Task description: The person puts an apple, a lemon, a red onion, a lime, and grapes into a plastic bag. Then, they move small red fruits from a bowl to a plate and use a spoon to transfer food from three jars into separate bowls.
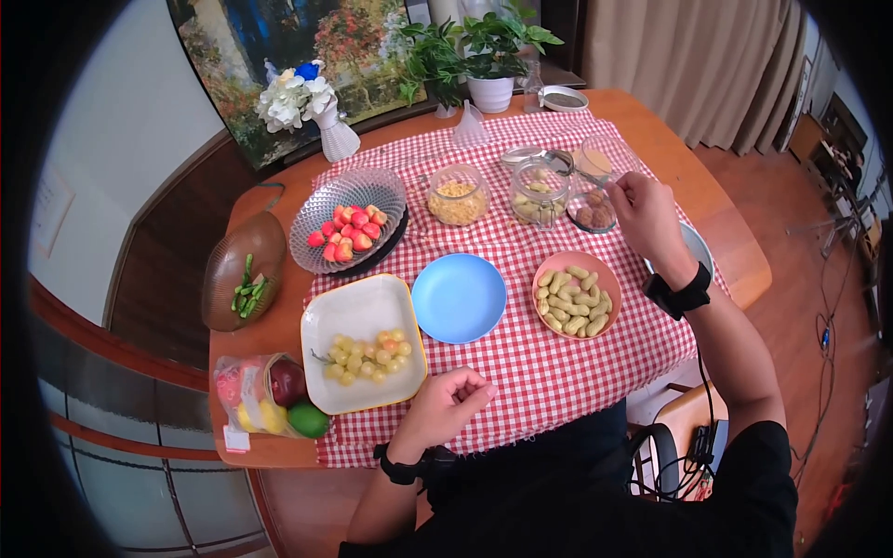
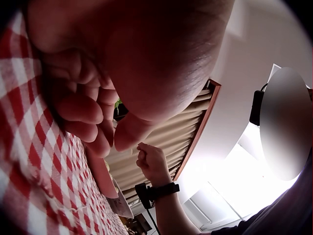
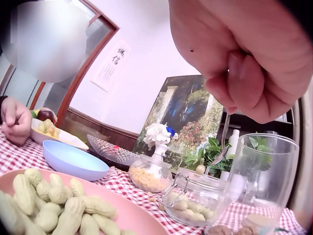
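My right hand [image 1: 642, 219] is raised above the far right of the table, its fingers curled around the handle of a metal spoon [image 3: 225, 132]. The spoon slants down toward an open clip-top glass jar [image 1: 539, 192] holding peanuts. Close by the spoon's lower end, a small round tan piece [image 3: 200, 169] appears above the jar; the spoon's bowl is hard to make out. My left hand [image 1: 446, 405] rests on the checked cloth by the near edge, loosely curled around nothing. It is nearest the white dish [image 1: 316, 386] of grapes and the blue plate [image 1: 459, 298].
A pink plate of peanuts [image 1: 577, 296] lies before the jar. Around it stand a clear glass [image 1: 619, 153], a dish of brown nuts [image 1: 593, 214], a jar of yellow bits [image 1: 458, 197] and a glass bowl [image 1: 312, 200] of red fruit. Bagged fruit [image 1: 256, 395] sits left.
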`<action>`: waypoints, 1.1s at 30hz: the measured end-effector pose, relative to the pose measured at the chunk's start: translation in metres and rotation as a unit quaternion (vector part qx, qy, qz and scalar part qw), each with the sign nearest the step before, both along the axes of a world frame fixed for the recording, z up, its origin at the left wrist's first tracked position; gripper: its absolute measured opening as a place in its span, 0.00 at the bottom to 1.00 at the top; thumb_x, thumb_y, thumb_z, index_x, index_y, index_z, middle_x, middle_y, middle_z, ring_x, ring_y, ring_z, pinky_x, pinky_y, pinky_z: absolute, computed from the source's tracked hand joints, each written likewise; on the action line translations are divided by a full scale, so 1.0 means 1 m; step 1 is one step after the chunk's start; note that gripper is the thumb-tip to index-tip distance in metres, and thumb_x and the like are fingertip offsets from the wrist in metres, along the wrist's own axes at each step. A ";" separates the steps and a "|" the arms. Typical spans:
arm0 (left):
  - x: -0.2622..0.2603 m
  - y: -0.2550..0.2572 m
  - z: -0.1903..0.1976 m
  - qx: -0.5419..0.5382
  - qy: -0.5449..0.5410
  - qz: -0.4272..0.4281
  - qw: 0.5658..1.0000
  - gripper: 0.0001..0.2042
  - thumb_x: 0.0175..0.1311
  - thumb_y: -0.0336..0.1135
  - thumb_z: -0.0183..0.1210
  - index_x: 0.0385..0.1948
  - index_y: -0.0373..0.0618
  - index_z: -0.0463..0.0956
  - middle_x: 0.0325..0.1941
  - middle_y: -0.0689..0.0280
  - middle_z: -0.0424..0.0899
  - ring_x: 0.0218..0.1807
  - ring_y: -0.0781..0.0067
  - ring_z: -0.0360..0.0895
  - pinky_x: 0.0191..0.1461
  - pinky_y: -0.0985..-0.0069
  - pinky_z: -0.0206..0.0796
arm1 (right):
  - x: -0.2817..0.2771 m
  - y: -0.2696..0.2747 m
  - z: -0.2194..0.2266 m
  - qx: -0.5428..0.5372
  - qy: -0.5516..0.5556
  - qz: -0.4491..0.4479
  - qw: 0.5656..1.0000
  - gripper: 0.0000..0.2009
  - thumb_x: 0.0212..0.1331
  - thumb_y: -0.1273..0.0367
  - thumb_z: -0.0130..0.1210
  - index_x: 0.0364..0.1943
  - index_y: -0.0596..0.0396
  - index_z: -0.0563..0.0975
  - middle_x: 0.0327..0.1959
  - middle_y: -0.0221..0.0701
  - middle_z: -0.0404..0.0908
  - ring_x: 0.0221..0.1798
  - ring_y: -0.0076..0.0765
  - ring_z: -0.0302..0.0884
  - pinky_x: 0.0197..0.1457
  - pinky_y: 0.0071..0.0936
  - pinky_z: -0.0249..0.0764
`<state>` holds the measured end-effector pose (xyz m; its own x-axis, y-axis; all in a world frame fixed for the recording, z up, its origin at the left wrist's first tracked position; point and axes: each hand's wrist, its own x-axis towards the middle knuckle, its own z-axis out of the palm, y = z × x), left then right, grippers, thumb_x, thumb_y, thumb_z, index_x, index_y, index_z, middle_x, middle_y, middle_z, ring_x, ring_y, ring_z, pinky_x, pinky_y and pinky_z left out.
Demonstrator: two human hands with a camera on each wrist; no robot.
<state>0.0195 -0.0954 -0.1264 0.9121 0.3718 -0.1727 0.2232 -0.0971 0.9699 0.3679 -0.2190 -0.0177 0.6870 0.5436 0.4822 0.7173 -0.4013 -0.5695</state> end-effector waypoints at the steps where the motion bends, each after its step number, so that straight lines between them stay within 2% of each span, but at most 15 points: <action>1: -0.001 0.000 -0.002 -0.007 -0.004 0.002 1.000 0.07 0.73 0.35 0.65 0.37 0.41 0.82 0.28 0.76 0.81 0.28 0.91 0.72 0.32 0.86 0.65 | -0.002 0.000 -0.001 0.007 -0.018 0.003 1.000 0.13 0.67 0.67 0.61 0.33 0.68 0.82 0.23 0.52 0.81 0.23 0.49 0.82 0.31 0.40 0.75; 4: -0.002 0.002 -0.001 0.006 0.004 0.002 1.000 0.10 0.72 0.38 0.65 0.37 0.40 0.83 0.25 0.74 0.82 0.26 0.88 0.73 0.32 0.83 0.68 | -0.007 -0.009 0.000 0.017 -0.030 0.018 0.999 0.13 0.66 0.67 0.61 0.33 0.68 0.82 0.22 0.50 0.81 0.22 0.48 0.80 0.30 0.39 0.74; 6: -0.003 0.002 -0.002 0.012 0.012 0.005 1.000 0.10 0.72 0.38 0.65 0.37 0.40 0.83 0.25 0.74 0.83 0.26 0.88 0.74 0.32 0.83 0.68 | -0.013 -0.028 0.002 0.029 0.005 0.016 0.999 0.14 0.67 0.67 0.61 0.31 0.68 0.81 0.19 0.43 0.79 0.19 0.34 0.76 0.27 0.34 0.70; 7: -0.002 0.002 -0.003 0.023 0.017 0.002 1.000 0.10 0.72 0.38 0.65 0.37 0.40 0.83 0.25 0.73 0.83 0.26 0.87 0.74 0.32 0.83 0.68 | -0.019 -0.040 0.003 0.022 0.007 0.019 1.000 0.14 0.67 0.67 0.61 0.31 0.68 0.81 0.19 0.43 0.79 0.19 0.34 0.76 0.27 0.34 0.70; 9: -0.002 0.002 0.000 0.008 0.001 0.004 1.000 0.10 0.72 0.38 0.66 0.37 0.40 0.83 0.25 0.73 0.84 0.26 0.87 0.74 0.32 0.83 0.68 | -0.030 -0.064 0.005 -0.041 0.091 0.010 0.995 0.14 0.68 0.68 0.61 0.30 0.68 0.79 0.17 0.34 0.76 0.21 0.21 0.69 0.26 0.28 0.65; 12: -0.002 0.003 -0.003 -0.005 -0.013 0.000 1.000 0.10 0.72 0.38 0.66 0.37 0.39 0.83 0.26 0.72 0.85 0.26 0.87 0.76 0.31 0.82 0.68 | -0.042 -0.094 -0.007 -0.070 0.143 0.028 0.987 0.13 0.68 0.70 0.61 0.29 0.68 0.79 0.17 0.29 0.73 0.23 0.15 0.66 0.25 0.26 0.63; 16: 0.000 0.002 0.004 -0.007 0.005 -0.001 1.000 0.10 0.71 0.38 0.66 0.37 0.39 0.84 0.27 0.71 0.86 0.26 0.86 0.77 0.32 0.83 0.69 | -0.046 -0.120 -0.027 -0.085 0.104 0.033 0.990 0.11 0.68 0.72 0.61 0.30 0.67 0.79 0.16 0.33 0.76 0.20 0.19 0.68 0.25 0.27 0.63; 18: 0.001 0.002 0.005 0.000 0.006 0.004 1.000 0.10 0.71 0.38 0.66 0.37 0.39 0.84 0.27 0.71 0.87 0.26 0.87 0.77 0.32 0.83 0.69 | -0.055 -0.119 -0.026 -0.090 0.011 0.027 0.995 0.10 0.67 0.72 0.61 0.31 0.67 0.80 0.16 0.38 0.78 0.18 0.26 0.71 0.24 0.29 0.65; 19: 0.001 0.002 0.005 0.001 0.008 0.001 1.000 0.10 0.71 0.38 0.66 0.37 0.39 0.84 0.27 0.71 0.87 0.26 0.87 0.77 0.32 0.83 0.69 | -0.052 -0.121 -0.030 -0.092 0.002 0.032 0.995 0.09 0.66 0.72 0.62 0.32 0.67 0.81 0.17 0.43 0.79 0.16 0.34 0.74 0.24 0.31 0.66; 20: 0.001 0.001 0.006 0.001 0.005 0.003 1.000 0.10 0.71 0.37 0.66 0.37 0.39 0.84 0.27 0.71 0.86 0.26 0.87 0.77 0.32 0.83 0.69 | -0.051 -0.121 -0.031 -0.091 0.003 0.029 0.995 0.09 0.66 0.72 0.62 0.32 0.67 0.81 0.17 0.43 0.79 0.16 0.34 0.74 0.24 0.31 0.66; 22: 0.001 0.001 0.006 0.003 0.004 0.003 1.000 0.10 0.71 0.37 0.66 0.37 0.39 0.84 0.26 0.72 0.86 0.26 0.87 0.77 0.32 0.83 0.69 | -0.050 -0.119 -0.033 -0.110 0.065 0.043 0.991 0.09 0.66 0.72 0.62 0.32 0.67 0.81 0.17 0.44 0.79 0.17 0.36 0.75 0.24 0.31 0.67; 24: 0.000 0.001 0.004 -0.008 0.002 0.009 1.000 0.09 0.71 0.36 0.66 0.37 0.39 0.84 0.26 0.72 0.86 0.27 0.87 0.77 0.32 0.84 0.69 | -0.046 -0.116 -0.039 -0.105 0.078 0.046 0.990 0.10 0.66 0.70 0.62 0.31 0.67 0.82 0.15 0.40 0.77 0.16 0.30 0.72 0.23 0.30 0.64; 27: 0.000 0.001 0.002 -0.005 0.003 0.010 1.000 0.09 0.71 0.36 0.66 0.37 0.39 0.84 0.27 0.72 0.85 0.27 0.87 0.77 0.32 0.84 0.69 | -0.046 -0.112 -0.043 -0.135 0.194 0.020 0.972 0.12 0.67 0.69 0.62 0.31 0.67 0.82 0.15 0.31 0.75 0.16 0.22 0.68 0.22 0.28 0.60; 29: 0.000 0.001 0.003 -0.004 0.006 0.010 1.000 0.09 0.71 0.36 0.66 0.37 0.39 0.84 0.27 0.72 0.85 0.27 0.87 0.76 0.32 0.84 0.69 | -0.045 -0.111 -0.054 -0.094 0.268 0.063 0.957 0.13 0.70 0.68 0.60 0.30 0.66 0.81 0.16 0.23 0.73 0.17 0.15 0.64 0.21 0.24 0.56; 33: 0.000 0.001 0.002 0.003 0.001 0.014 1.000 0.09 0.71 0.36 0.66 0.37 0.39 0.84 0.27 0.72 0.86 0.27 0.87 0.77 0.32 0.83 0.69 | -0.052 -0.103 -0.051 -0.041 0.404 0.041 0.913 0.12 0.72 0.69 0.58 0.30 0.63 0.80 0.16 0.20 0.72 0.17 0.14 0.62 0.20 0.21 0.55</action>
<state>0.0197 -0.0948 -0.1240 0.9008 0.3984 -0.1728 0.2286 -0.0968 0.9687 0.3162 -0.3222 -0.0688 0.7558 0.6206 -0.2091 0.1048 -0.4299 -0.8968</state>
